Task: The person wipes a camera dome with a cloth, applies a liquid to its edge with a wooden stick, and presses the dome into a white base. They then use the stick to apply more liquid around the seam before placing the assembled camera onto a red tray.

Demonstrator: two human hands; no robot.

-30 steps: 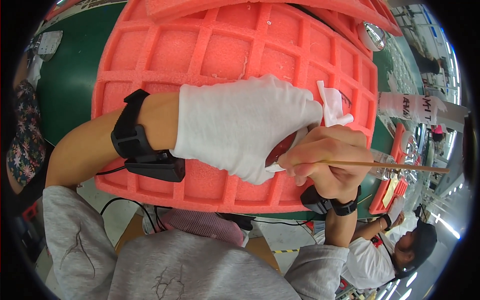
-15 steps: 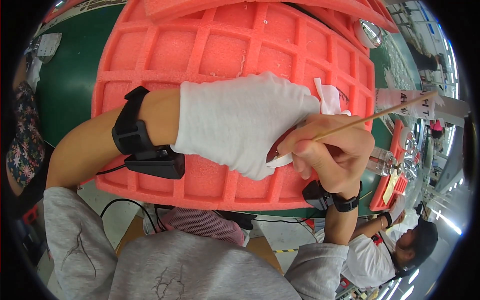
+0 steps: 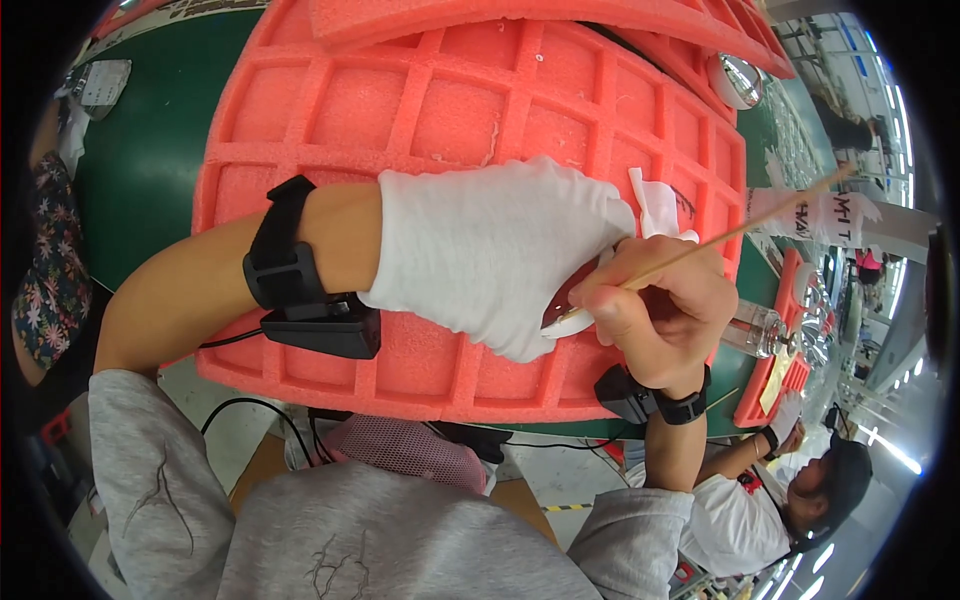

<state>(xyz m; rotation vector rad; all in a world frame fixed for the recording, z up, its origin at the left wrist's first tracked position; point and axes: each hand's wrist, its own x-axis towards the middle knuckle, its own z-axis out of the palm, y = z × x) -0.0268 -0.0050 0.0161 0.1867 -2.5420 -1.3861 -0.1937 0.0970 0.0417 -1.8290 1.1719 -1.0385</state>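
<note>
My left hand (image 3: 505,255), in a white knit glove, curls round a dark red piece with a white edge (image 3: 574,289); the glove and my other hand hide most of it, so its kind cannot be told. Bare-skinned, my right hand (image 3: 672,305) pinches a thin wooden stick (image 3: 748,226) like a pen. The stick's lower tip meets the piece near its white edge, while its long end slants up to the right. Both hands are above a pink foam tray (image 3: 395,120) with square pockets. A white cloth or tissue (image 3: 655,203) lies on the tray beyond my right hand.
More pink foam trays (image 3: 560,32) lie at the far side, with a shiny domed piece (image 3: 738,82) by them. A clear glass bottle (image 3: 757,330) stands right of my right hand on the green table (image 3: 145,165). A co-worker (image 3: 745,520) sits at lower right.
My left hand has shifted slightly right and my right hand slightly left. The stick's upper end has swung a little left. Both grips stay the same.
</note>
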